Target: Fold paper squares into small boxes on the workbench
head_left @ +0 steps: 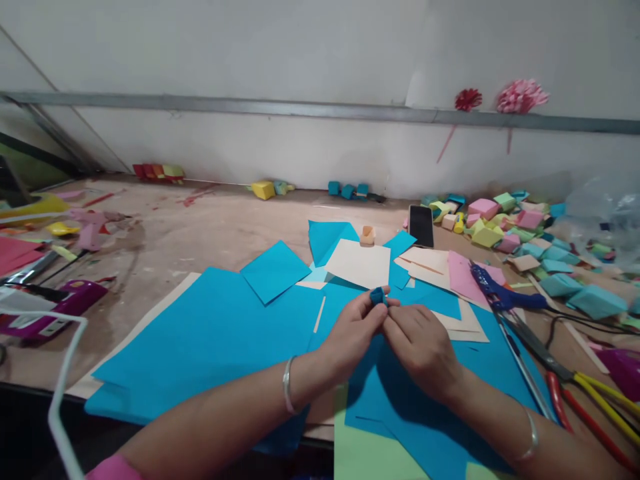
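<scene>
A small folded piece of blue paper (377,295) is pinched in the fingers of my left hand (353,330), above the middle of the table. Close against it, my right hand (423,343) has its fingers closed at the near side of the piece; how much of it they grip is partly hidden. Large blue paper sheets (200,347) lie beneath and left of my hands. Just beyond my fingers are a cream paper square (363,262) and a small cream paper box (367,235). A loose blue square (275,272) rests to the left.
Scissors (543,353), a blue-handled glue gun (505,293) and yellow-handled pliers (600,393) lie at the right. Behind them are a phone (421,225) and a heap of coloured paper boxes (530,227). A purple device (60,310) and white cable (67,380) are at the left.
</scene>
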A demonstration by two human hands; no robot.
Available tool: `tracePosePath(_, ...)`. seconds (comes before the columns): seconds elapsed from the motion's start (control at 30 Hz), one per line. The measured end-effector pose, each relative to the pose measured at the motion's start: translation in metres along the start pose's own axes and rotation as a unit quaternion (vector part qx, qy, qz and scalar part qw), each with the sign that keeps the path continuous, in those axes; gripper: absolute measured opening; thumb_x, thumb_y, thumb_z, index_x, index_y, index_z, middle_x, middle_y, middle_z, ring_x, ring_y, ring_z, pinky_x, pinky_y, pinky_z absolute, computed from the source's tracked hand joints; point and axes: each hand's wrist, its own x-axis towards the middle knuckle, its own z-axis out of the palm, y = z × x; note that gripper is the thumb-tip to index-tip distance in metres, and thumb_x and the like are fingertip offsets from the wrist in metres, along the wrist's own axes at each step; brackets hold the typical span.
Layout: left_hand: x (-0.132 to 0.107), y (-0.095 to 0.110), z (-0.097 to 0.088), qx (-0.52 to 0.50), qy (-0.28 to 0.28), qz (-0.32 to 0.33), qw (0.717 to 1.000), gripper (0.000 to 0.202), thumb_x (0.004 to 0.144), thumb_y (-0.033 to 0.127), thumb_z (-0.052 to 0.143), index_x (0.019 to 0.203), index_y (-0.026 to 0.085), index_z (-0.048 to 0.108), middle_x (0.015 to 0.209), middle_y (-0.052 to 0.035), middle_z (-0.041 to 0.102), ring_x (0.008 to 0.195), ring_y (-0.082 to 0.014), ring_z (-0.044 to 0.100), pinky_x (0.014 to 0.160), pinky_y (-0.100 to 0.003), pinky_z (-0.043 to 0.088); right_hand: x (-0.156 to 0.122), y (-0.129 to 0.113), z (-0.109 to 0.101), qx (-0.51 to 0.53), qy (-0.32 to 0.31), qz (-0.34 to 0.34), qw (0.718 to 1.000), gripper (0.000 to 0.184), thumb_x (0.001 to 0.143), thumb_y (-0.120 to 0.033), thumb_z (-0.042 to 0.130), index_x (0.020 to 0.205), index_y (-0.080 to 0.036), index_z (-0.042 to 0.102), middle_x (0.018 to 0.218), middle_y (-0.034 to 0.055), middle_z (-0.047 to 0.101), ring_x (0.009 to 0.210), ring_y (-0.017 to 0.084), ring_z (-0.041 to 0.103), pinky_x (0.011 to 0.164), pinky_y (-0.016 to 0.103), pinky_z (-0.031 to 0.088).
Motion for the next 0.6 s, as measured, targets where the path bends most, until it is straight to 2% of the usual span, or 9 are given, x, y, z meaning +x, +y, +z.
tracePosePath(0.1, 0.003, -0.007, -0.005, 0.06, 0.012, 0.027, 0.998, 0.034, 0.088, 0.026, 0.056, 0.121, 0.017, 0.058, 0.114, -0.0105, 0.066, 0.111, -0.0206, 0.059, 0.1, -0.037, 0.044, -0.001, -0.002, 0.002, 0.056, -0.009, 0.006, 0.998, 0.017, 0.09, -0.007, 0.051, 0.087, -0.014, 0.065, 0.077, 0.009, 0.068, 0.075, 0.02, 0.062, 0.066, 0.034, 0.043)
tracePosePath(0.23, 0.009, -0.013, -0.012, 0.171, 0.046, 0.07, 0.982, 0.027, 0.091, 0.023, 0.048, 0.113, 0.016, 0.061, 0.105, -0.0083, 0.067, 0.1, -0.0189, 0.061, 0.094, -0.035, 0.047, -0.007, 0.004, 0.006, 0.18, -0.009, 0.064, 0.982, 0.016, 0.089, -0.01, 0.056, 0.099, -0.018, 0.065, 0.096, 0.009, 0.071, 0.091, 0.021, 0.066, 0.076, 0.034, 0.051)
tracePosePath(0.33, 0.007, -0.011, -0.014, 0.208, 0.008, 0.087, 0.974, 0.029, 0.093, 0.027, 0.044, 0.115, 0.017, 0.06, 0.096, -0.0067, 0.067, 0.087, -0.0181, 0.063, 0.079, -0.032, 0.051, -0.008, 0.014, 0.005, 0.197, 0.03, 0.135, 0.971, 0.023, 0.088, -0.012, 0.055, 0.107, -0.02, 0.064, 0.098, 0.0088, 0.07, 0.092, 0.021, 0.066, 0.08, 0.035, 0.054)
tracePosePath(0.43, 0.003, -0.008, -0.013, 0.252, -0.034, 0.111, 0.961, 0.025, 0.093, 0.027, 0.046, 0.109, 0.018, 0.063, 0.091, -0.0061, 0.068, 0.083, -0.018, 0.062, 0.077, -0.032, 0.051, -0.006, 0.023, 0.003, 0.206, 0.036, 0.165, 0.964, 0.03, 0.089, -0.011, 0.052, 0.115, -0.022, 0.062, 0.098, 0.0091, 0.068, 0.091, 0.021, 0.066, 0.079, 0.036, 0.056)
tracePosePath(0.5, 0.002, -0.007, -0.012, 0.268, -0.036, 0.115, 0.956, 0.022, 0.092, 0.026, 0.048, 0.102, 0.018, 0.065, 0.09, -0.006, 0.068, 0.083, -0.0181, 0.061, 0.079, -0.033, 0.05, -0.005, 0.027, 0.003, 0.234, 0.026, 0.17, 0.957, 0.029, 0.09, -0.011, 0.05, 0.111, -0.024, 0.064, 0.097, 0.008, 0.067, 0.089, 0.02, 0.066, 0.078, 0.035, 0.056)
tracePosePath(0.6, 0.003, -0.008, -0.013, 0.23, -0.044, 0.09, 0.968, 0.022, 0.092, 0.029, 0.049, 0.097, 0.017, 0.065, 0.088, -0.0064, 0.068, 0.08, -0.0176, 0.06, 0.074, -0.032, 0.049, -0.006, 0.029, 0.004, 0.264, 0.026, 0.175, 0.948, 0.023, 0.09, -0.011, 0.051, 0.102, -0.024, 0.066, 0.093, 0.0068, 0.069, 0.088, 0.019, 0.068, 0.077, 0.033, 0.057)
